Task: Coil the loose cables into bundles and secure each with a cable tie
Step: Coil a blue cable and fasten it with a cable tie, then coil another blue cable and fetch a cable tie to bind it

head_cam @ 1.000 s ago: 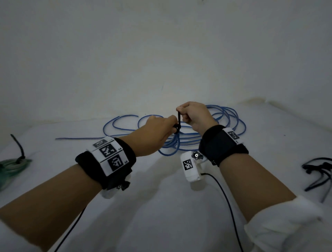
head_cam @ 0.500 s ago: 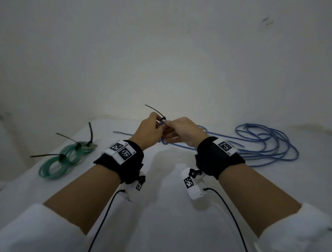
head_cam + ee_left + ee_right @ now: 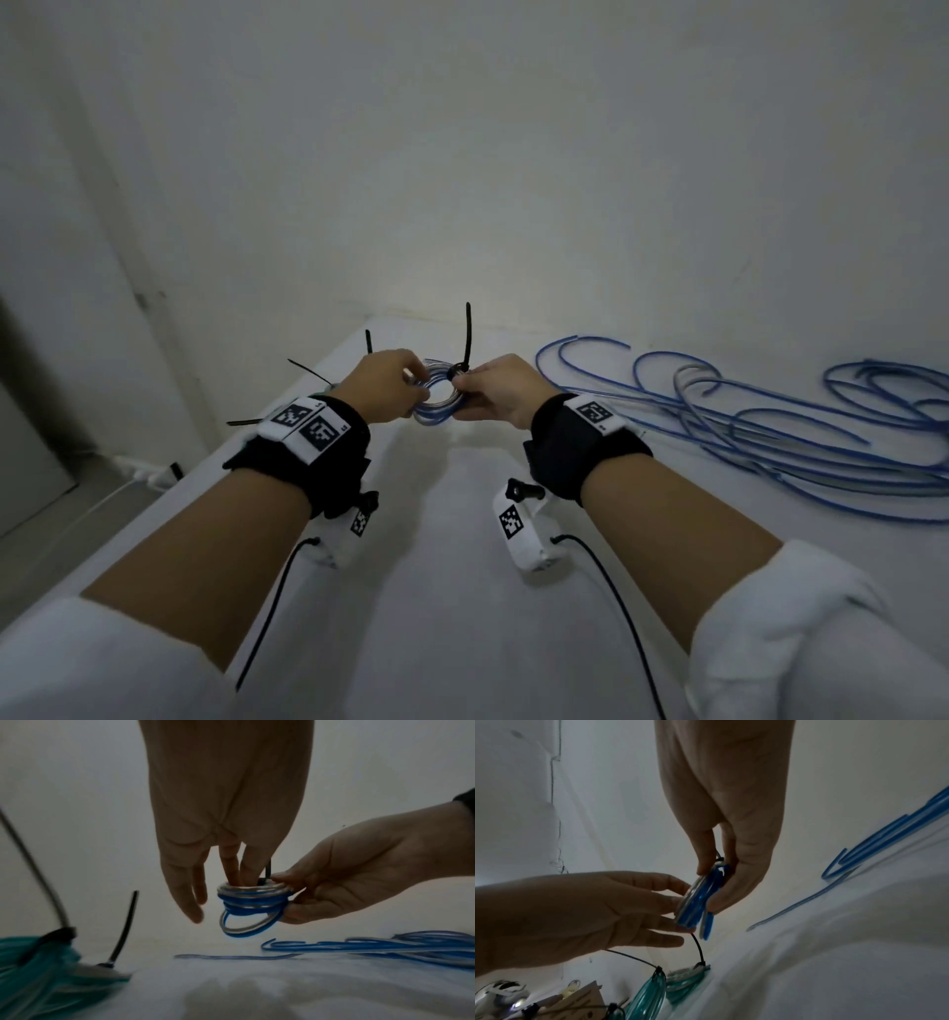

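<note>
Both hands hold one small blue coil (image 3: 435, 394) above the tabletop (image 3: 452, 591): the left hand (image 3: 382, 385) has fingers inside it, the right hand (image 3: 500, 388) pinches its rim beside one upright black tie (image 3: 466, 336). Loose blue cable (image 3: 770, 431) lies right of the hands; one green bundle (image 3: 654, 990) left.
</note>
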A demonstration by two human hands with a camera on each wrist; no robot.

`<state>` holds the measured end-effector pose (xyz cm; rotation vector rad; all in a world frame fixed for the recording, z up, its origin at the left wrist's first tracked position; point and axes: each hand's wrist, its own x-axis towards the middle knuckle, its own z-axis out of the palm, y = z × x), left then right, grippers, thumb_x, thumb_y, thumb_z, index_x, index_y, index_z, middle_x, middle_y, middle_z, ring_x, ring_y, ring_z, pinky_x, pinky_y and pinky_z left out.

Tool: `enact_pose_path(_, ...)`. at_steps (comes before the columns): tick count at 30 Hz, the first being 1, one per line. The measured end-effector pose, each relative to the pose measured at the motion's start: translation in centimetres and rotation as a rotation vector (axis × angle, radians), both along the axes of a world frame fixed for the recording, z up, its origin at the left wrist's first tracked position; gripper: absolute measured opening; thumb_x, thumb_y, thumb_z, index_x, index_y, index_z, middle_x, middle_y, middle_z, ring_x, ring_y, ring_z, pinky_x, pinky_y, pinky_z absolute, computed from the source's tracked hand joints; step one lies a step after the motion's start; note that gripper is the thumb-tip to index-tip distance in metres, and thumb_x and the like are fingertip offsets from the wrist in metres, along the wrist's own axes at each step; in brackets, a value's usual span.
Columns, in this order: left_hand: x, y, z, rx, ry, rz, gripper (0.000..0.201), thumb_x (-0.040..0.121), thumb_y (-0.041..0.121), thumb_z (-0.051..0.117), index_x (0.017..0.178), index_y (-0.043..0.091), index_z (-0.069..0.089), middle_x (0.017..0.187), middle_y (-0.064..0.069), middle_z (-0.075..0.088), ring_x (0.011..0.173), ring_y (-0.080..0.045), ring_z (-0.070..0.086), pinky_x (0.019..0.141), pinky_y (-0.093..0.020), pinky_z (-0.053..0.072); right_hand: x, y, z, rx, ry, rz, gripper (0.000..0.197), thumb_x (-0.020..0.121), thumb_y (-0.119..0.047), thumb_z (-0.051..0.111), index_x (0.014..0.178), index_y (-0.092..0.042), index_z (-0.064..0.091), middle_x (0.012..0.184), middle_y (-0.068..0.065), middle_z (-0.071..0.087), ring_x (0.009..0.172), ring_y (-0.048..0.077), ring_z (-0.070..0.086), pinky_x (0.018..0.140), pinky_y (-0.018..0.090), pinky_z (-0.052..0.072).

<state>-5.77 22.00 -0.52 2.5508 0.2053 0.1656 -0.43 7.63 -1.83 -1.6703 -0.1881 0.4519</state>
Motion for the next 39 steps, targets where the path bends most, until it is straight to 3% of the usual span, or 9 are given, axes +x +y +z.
enact_pose_path(3, 0.6, 1.6, -0.8, 0.0, 0.028, 0.069, 0.021, 0.083, 0.012, 0.065, 0.103, 0.006, 0.064, 0.098, -0.015, 0.067, 0.074, -0.024, 0.066, 0.081, -0.034, 0.055, 0.9, 2.0, -0.9, -0.159, -0.083, -0.035, 0.013, 0.082, -0.007, 0.069, 0.084, 0.004, 0.062, 0.07, 0.015, 0.062, 0.053, 0.021, 0.059, 0.06, 0.032, 0.058)
enact_pose_path(5, 0.8, 2.3, -1.3, 0.034, 0.09, 0.085, 0.02, 0.084, 0.014, 0.065, 0.1, 0.003, 0.066, 0.095, -0.014, 0.068, 0.072, -0.023, 0.066, 0.079, -0.032, 0.055, 1.5, 3.3, -1.5, -0.229, -0.109, -0.027, 0.021, 0.08, -0.008, 0.071, 0.087, 0.011, 0.066, 0.073, 0.019, 0.065, 0.054, 0.023, 0.061, 0.069, 0.039, 0.059)
enact_pose_path(10, 1.3, 3.4, -2.3, 0.191, 0.137, 0.106, 0.027, 0.086, 0.024, 0.064, 0.099, 0.001, 0.068, 0.099, -0.014, 0.065, 0.093, -0.027, 0.061, 0.083, -0.034, 0.049, 2.8, 5.1, -2.5, -0.409, -0.175, 0.082, 0.034, 0.074, -0.011, 0.076, 0.097, 0.012, 0.067, 0.093, 0.028, 0.069, 0.087, 0.037, 0.068, 0.083, 0.05, 0.055)
enact_pose_path(17, 1.3, 2.5, -1.4, 0.283, 0.185, 0.063, 0.021, 0.087, 0.024, 0.06, 0.099, 0.006, 0.064, 0.093, -0.011, 0.06, 0.09, -0.022, 0.056, 0.075, -0.03, 0.044, 2.4, 2.5, -1.1, -0.379, -0.122, 0.227, 0.02, 0.09, 0.001, 0.054, 0.107, 0.009, 0.062, 0.084, 0.018, 0.063, 0.077, 0.029, 0.065, 0.08, 0.039, 0.056)
enact_pose_path(20, 1.0, 1.4, -0.5, 0.308, 0.144, 0.042, 0.01, 0.089, 0.023, 0.057, 0.093, 0.014, 0.055, 0.078, -0.004, 0.047, 0.081, -0.022, 0.05, 0.064, -0.024, 0.037, 2.4, -0.1, -0.1, -0.408, -0.178, 0.235, 0.021, 0.09, -0.004, 0.054, 0.107, 0.006, 0.062, 0.084, 0.011, 0.063, 0.077, 0.024, 0.066, 0.073, 0.032, 0.055)
enact_pose_path(24, 1.5, -1.3, 0.7, 0.288, 0.01, -0.006, 0.025, 0.088, 0.027, 0.057, 0.107, 0.012, 0.059, 0.113, -0.008, 0.06, 0.108, -0.025, 0.053, 0.087, -0.031, 0.042, 2.4, -5.3, 1.2, -0.491, -0.251, 0.204, 0.02, 0.09, -0.008, 0.055, 0.104, 0.002, 0.063, 0.085, 0.007, 0.063, 0.074, 0.02, 0.066, 0.068, 0.029, 0.053)
enact_pose_path(28, 2.2, -6.6, 1.6, 0.252, -0.007, -0.129, 0.022, 0.088, 0.029, 0.058, 0.103, 0.014, 0.062, 0.112, -0.006, 0.062, 0.107, -0.023, 0.054, 0.087, -0.03, 0.043, 2.2, -11.8, 1.6, -0.594, -0.293, 0.125, 0.01, 0.087, -0.012, 0.06, 0.094, -0.006, 0.065, 0.085, 0.009, 0.065, 0.072, 0.019, 0.065, 0.067, 0.03, 0.053)
enact_pose_path(33, 2.8, -13.8, 1.6, 0.211, -0.007, -0.377, 0.028, 0.089, 0.031, 0.058, 0.11, 0.013, 0.06, 0.116, -0.006, 0.061, 0.109, -0.021, 0.054, 0.087, -0.025, 0.04, 1.4, -20.8, 1.5, -0.787, -0.386, -0.051, 0.007, 0.082, -0.012, 0.068, 0.077, -0.007, 0.066, 0.065, 0.008, 0.061, 0.063, 0.021, 0.06, 0.055, 0.023, 0.047)
enact_pose_path(39, 3.9, -20.8, -0.3, 0.23, 0.044, -0.547, 0.038, 0.09, 0.029, 0.058, 0.123, 0.013, 0.051, 0.124, -0.007, 0.056, 0.114, -0.022, 0.052, 0.092, -0.029, 0.042, -0.4, -28.3, 0.4, -1.068, -0.436, 0.011, 0.021, 0.075, -0.027, 0.076, 0.088, -0.013, 0.068, 0.076, -0.004, 0.057, 0.076, 0.015, 0.054, 0.057, 0.02, 0.042)
